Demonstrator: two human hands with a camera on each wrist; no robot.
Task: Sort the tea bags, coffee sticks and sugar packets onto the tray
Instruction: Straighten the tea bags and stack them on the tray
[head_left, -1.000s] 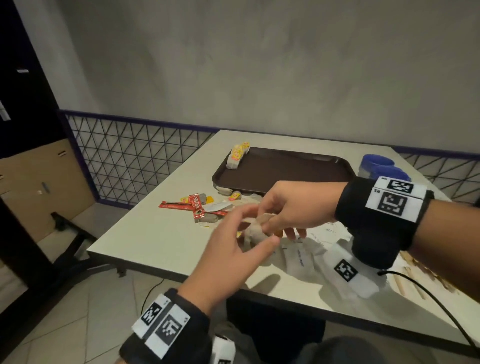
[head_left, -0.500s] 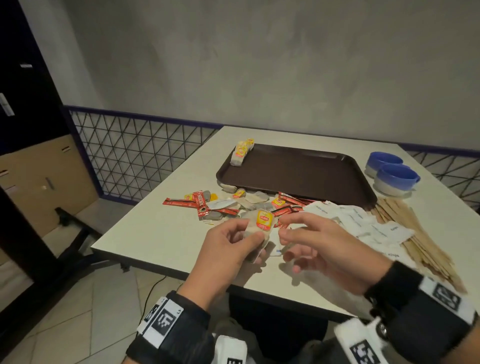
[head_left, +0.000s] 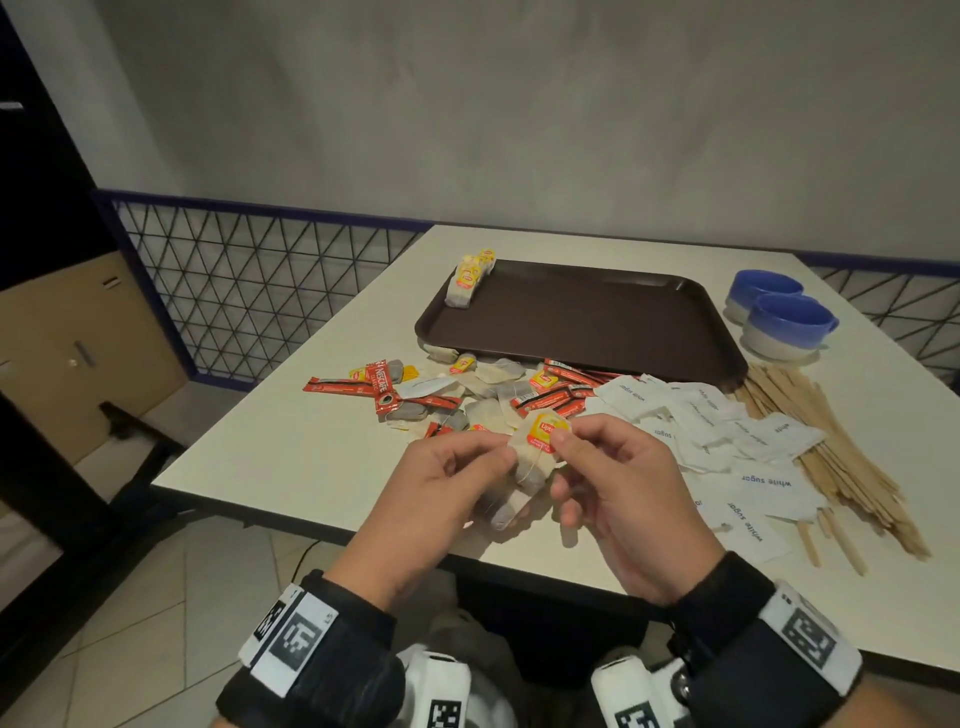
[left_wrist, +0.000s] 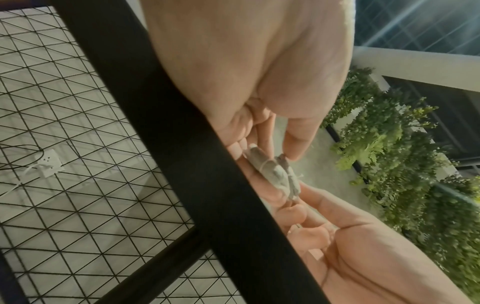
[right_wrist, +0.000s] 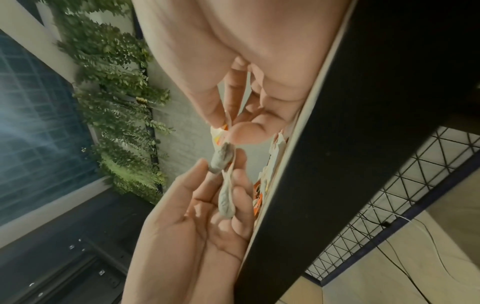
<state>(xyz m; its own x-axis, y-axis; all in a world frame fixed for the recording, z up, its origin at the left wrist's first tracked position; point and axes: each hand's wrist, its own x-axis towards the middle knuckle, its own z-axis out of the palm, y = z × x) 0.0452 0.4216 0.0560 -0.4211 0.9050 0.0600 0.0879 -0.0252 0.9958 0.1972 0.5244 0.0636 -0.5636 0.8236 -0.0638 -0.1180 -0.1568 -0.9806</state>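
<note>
Seen from the head camera: both hands raised just above the near edge of a white desk (head_left: 270, 447), sharing a small bundle of tea bags (head_left: 524, 467). Left hand (head_left: 447, 499) curled under and around the bundle from the left; right hand (head_left: 618, 499) pinching the yellow tag (head_left: 543, 428) at the top between thumb and forefinger. In the wrist views, two grey bags pressed side by side with thin string across them.

Further back, a brown tray (head_left: 597, 317) with one row of tea bags (head_left: 467, 278) along its far left edge, otherwise bare. Between tray and hands, a mixed heap of red coffee sticks (head_left: 545, 400) and loose tea bags, white sugar packets (head_left: 727, 441) to the right.

Likely risks: a bag sliding out of the loose stack and dropping past the desk edge to the floor, since held right over that edge; string snagging on a finger and dragging a bag free; thin paper tearing under a hard tug on the tag.
</note>
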